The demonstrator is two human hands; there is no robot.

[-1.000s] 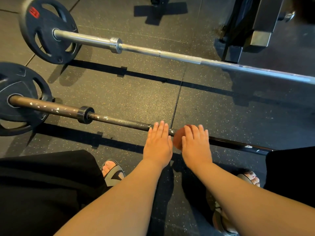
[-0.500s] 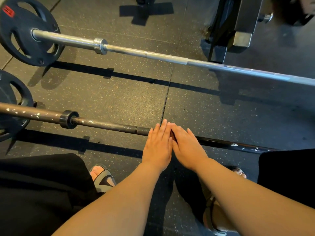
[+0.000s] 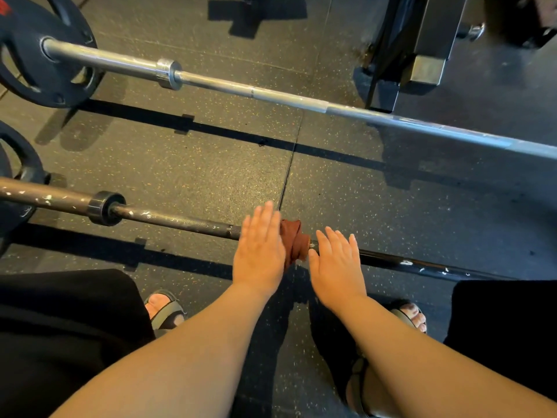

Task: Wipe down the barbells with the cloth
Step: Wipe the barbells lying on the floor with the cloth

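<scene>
A dark, paint-flecked barbell lies across the floor just in front of me. A reddish-brown cloth is bunched around its shaft. My left hand lies flat over the bar with straight fingers, touching the cloth's left side. To the right of the cloth, my right hand rests on the bar, its fingers also straight. A silver barbell lies farther away, parallel to the dark one.
Black weight plates sit on the left ends of both bars. A black machine base stands at the back right. Speckled rubber floor lies between the bars. My sandalled feet are close under the near bar.
My hands were pressed together over the cloth and have moved apart, which uncovers the cloth wrapped on the bar. The camera has shifted a little to the right.
</scene>
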